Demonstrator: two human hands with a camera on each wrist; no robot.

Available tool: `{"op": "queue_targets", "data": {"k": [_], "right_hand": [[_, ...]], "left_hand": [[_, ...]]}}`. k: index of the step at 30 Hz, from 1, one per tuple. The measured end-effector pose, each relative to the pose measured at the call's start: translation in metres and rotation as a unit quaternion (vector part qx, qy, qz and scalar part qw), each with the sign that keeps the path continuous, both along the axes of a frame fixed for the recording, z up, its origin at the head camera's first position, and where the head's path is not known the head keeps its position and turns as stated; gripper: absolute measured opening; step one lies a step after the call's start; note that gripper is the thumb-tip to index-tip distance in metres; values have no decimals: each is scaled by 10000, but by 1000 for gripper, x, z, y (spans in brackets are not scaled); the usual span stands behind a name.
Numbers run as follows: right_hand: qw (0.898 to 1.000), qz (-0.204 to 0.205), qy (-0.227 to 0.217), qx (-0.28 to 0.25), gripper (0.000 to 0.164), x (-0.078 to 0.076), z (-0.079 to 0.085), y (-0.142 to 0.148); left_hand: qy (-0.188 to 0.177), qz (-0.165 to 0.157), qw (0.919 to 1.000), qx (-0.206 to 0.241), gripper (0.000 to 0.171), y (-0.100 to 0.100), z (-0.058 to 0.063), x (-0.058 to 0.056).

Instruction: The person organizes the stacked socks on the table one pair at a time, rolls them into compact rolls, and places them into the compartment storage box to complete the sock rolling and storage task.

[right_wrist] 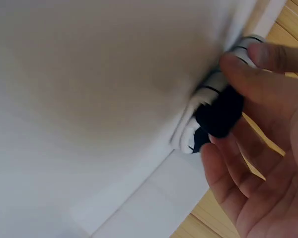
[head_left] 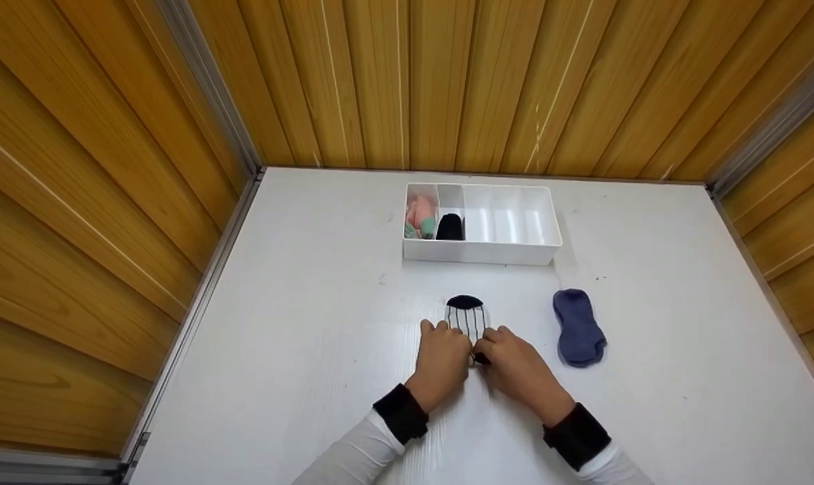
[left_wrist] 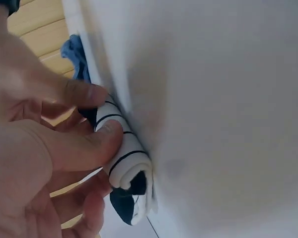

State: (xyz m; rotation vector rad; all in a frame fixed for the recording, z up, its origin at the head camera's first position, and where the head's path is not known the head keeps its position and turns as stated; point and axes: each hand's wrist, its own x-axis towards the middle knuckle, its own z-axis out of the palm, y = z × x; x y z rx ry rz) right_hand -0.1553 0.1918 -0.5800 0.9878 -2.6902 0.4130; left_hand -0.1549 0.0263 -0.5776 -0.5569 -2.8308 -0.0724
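A white sock with black stripes and a black toe (head_left: 466, 316) lies on the table, its near end rolled up between the two hands. My left hand (head_left: 442, 357) pinches the roll from the left, thumb on the striped fabric (left_wrist: 124, 141). From the right, my right hand (head_left: 520, 369) pinches the other end of the roll, where a black patch (right_wrist: 221, 111) sticks out. The far end of the sock lies flat, pointing away from me. To the right of my right hand lies a dark blue pair of socks (head_left: 580, 329), laid flat.
Toward the back stands a white divided box (head_left: 481, 252). Pink and green socks (head_left: 420, 215) sit in its left compartment, and a black rolled item (head_left: 451, 228) in the narrow middle one. Wood-patterned panels (head_left: 434, 87) border the white table (head_left: 292, 283).
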Motion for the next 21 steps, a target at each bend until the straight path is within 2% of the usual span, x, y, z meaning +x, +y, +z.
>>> {"op": "queue_targets", "data": {"k": [4,7,10,16,19,21], "right_hand": [[9995,-172,-141,-216,28,2,-4,2],[9988,-261,-316,-268,24,0,-5,1],[9988,-255,-385,-160,22,-3,-3,0],[9990,-225,-388,-23,22,-7,-1,1],[9994,-195,-272,-38,27,-6,-2,3],[9997,-165,-163,-84,31,-5,-3,4]], "left_hand": [[-373,-9,9992,153,12,-3,4,-6],[-493,-63,9985,231,10,-8,5,-7],[-358,-113,9990,240,9,-11,3,-6],[83,-255,9996,46,18,-12,-5,-1],[125,-215,9997,74,11,-9,-7,-3],[14,-196,9996,194,9,-8,-7,-6]]}}
